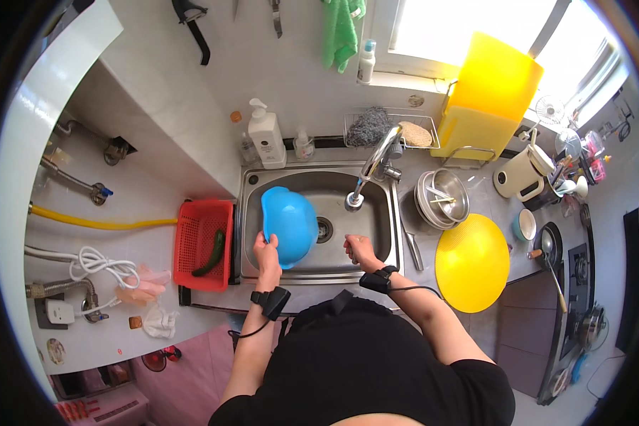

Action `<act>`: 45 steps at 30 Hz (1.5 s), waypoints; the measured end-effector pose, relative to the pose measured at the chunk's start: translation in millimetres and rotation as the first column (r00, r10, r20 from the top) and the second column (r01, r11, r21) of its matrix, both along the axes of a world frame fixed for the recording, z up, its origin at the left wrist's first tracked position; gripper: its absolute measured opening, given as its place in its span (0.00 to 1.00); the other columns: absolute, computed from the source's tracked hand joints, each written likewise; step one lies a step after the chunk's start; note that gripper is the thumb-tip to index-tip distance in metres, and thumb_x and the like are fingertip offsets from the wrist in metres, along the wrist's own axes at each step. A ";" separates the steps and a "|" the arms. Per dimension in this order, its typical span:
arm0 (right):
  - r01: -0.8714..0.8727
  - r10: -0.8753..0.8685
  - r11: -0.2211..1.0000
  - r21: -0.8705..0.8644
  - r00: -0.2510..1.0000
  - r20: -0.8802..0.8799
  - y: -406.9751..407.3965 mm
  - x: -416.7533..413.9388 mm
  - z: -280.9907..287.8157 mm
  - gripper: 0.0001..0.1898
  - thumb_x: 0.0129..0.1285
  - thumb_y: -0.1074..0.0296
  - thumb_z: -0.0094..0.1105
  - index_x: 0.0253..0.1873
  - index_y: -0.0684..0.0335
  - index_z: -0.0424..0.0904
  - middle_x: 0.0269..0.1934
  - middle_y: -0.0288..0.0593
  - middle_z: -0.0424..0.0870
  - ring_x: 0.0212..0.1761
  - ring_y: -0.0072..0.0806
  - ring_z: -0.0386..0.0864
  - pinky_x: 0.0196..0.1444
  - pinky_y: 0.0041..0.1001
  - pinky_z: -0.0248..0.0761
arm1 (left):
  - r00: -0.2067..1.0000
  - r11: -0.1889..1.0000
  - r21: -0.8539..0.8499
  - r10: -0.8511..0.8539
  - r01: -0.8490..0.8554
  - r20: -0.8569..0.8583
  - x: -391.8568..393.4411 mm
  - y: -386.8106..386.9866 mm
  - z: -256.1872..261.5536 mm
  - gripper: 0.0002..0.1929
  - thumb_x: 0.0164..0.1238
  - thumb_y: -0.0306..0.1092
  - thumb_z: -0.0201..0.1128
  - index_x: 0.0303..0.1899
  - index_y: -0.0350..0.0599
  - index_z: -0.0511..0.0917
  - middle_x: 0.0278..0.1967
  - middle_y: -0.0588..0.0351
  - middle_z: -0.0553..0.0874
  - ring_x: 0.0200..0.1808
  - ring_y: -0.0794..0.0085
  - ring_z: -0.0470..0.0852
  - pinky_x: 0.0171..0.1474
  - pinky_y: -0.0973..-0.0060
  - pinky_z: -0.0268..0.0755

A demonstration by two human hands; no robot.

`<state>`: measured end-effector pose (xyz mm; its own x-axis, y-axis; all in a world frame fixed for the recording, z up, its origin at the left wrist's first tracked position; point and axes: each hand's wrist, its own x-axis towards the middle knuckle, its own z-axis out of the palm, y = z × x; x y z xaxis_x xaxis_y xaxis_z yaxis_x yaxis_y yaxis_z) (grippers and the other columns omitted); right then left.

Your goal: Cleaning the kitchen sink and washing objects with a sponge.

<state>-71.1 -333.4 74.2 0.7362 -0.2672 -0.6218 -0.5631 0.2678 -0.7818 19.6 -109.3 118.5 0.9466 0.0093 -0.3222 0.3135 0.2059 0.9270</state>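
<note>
A blue plastic basin (290,226) is tipped on its side in the left half of the stainless steel sink (386,226). My left hand (268,255) grips its rim from the near left, thumb on the side facing me. Over the sink's right part, my right hand (361,251) is apart from the basin. Its fingers are curled in, and nothing shows between them. Beyond it, the chrome faucet (375,160) reaches over the sink with its spout head pointing down. The drain (324,230) shows just right of the basin.
Left of the sink, a red plastic basket (183,245) holds a cucumber (213,255). To the right lie a knife (412,247), stacked bowls (426,197) and a round yellow cutting board (473,263). A white pump bottle (268,136) and wire sponge rack (434,125) stand behind.
</note>
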 end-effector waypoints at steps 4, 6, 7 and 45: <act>-0.030 0.029 0.996 0.083 0.999 0.014 -0.5 1.3 13.0 0.19 0.62 0.49 0.50 0.34 0.63 0.74 0.20 0.35 0.71 0.16 0.20 0.66 0.13 0.21 0.54 | 0.949 0.902 0.413 -0.232 0.129 0.211 -5.2 -7.2 -2.7 0.07 0.61 0.24 0.57 0.41 0.38 0.75 0.31 0.53 0.82 0.32 0.72 0.78 0.38 0.74 0.68; -0.031 0.030 0.995 0.099 0.999 0.013 2.3 0.5 21.9 0.20 0.62 0.48 0.50 0.36 0.62 0.74 0.21 0.36 0.72 0.17 0.20 0.67 0.15 0.21 0.56 | 0.881 0.789 0.591 -0.389 0.168 0.268 -11.5 -10.7 -3.0 0.07 0.59 0.25 0.59 0.40 0.40 0.76 0.29 0.50 0.83 0.30 0.68 0.80 0.36 0.72 0.70; -0.044 0.043 0.992 0.117 0.999 0.012 1.7 0.1 24.6 0.20 0.61 0.46 0.50 0.38 0.62 0.74 0.23 0.36 0.73 0.19 0.20 0.68 0.17 0.21 0.57 | 0.822 0.672 0.723 -0.497 0.163 0.277 -16.1 -13.8 -1.0 0.08 0.57 0.27 0.60 0.39 0.42 0.77 0.28 0.48 0.82 0.30 0.61 0.81 0.35 0.68 0.70; 0.206 -0.217 0.969 -0.135 0.974 -0.068 -12.1 -42.7 -3.8 0.36 0.50 0.57 0.69 0.56 0.64 0.54 0.44 0.45 0.70 0.40 0.28 0.73 0.31 0.29 0.71 | 0.767 0.853 -0.118 -0.511 0.509 -0.388 -27.1 -7.5 -21.9 0.26 0.57 0.24 0.51 0.60 0.41 0.57 0.50 0.46 0.74 0.47 0.58 0.79 0.43 0.58 0.78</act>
